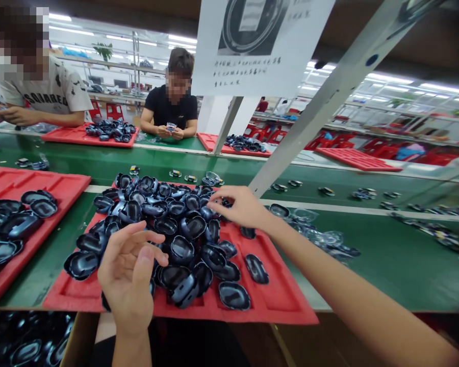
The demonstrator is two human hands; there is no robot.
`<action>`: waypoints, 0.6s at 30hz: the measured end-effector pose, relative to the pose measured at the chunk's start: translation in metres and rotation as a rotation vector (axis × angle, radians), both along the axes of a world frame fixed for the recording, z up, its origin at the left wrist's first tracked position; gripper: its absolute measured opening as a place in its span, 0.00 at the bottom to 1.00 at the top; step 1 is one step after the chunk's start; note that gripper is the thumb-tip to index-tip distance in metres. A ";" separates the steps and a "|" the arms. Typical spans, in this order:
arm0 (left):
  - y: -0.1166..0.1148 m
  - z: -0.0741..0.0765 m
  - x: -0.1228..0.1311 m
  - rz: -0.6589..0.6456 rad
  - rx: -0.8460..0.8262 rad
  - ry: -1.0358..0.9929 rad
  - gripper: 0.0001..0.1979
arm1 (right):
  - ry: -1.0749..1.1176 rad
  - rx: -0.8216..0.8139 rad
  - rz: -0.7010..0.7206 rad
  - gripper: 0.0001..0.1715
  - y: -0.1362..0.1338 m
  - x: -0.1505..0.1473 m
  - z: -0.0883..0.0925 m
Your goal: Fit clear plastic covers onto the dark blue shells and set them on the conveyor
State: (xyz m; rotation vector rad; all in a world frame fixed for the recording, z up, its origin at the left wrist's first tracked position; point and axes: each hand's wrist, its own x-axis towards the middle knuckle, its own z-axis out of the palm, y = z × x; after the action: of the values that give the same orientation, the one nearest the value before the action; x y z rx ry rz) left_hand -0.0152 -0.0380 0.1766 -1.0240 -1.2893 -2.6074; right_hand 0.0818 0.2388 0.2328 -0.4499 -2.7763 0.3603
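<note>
A heap of dark blue-black, oval plastic shells (pixel 182 248) covers much of a red tray (pixel 290 300) in front of me. My left hand (pixel 132 270) is raised over the heap's near left side, palm turned up and fingers loosely bent apart, with nothing visible in it. At the far right edge of the heap, my right hand (pixel 239 206) reaches down among the shells. Its fingertips are at a blue shell, with a gap between thumb and fingers; whether they grip it is unclear. A few separate shells (pixel 257 268) lie on the tray's right side.
Another red tray of shells (pixel 71 191) stands left. Clear plastic pieces (pixel 325 237) lie right of my tray. Small parts (pixel 326 191) rest on the green belt beyond. A slanted metal post (pixel 313 107) and a hanging sheet (pixel 252 66) are ahead. Two people work opposite.
</note>
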 end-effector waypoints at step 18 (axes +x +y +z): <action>0.006 0.005 0.035 -0.236 -0.405 -0.009 0.28 | 0.409 -0.463 -0.040 0.14 -0.128 0.030 0.006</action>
State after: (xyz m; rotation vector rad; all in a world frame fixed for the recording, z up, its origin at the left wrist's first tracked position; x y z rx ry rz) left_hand 0.0196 -0.0317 0.1815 -1.2913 -1.8568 -2.5671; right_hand 0.1121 0.1112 0.2389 -0.4708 -2.2740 0.9749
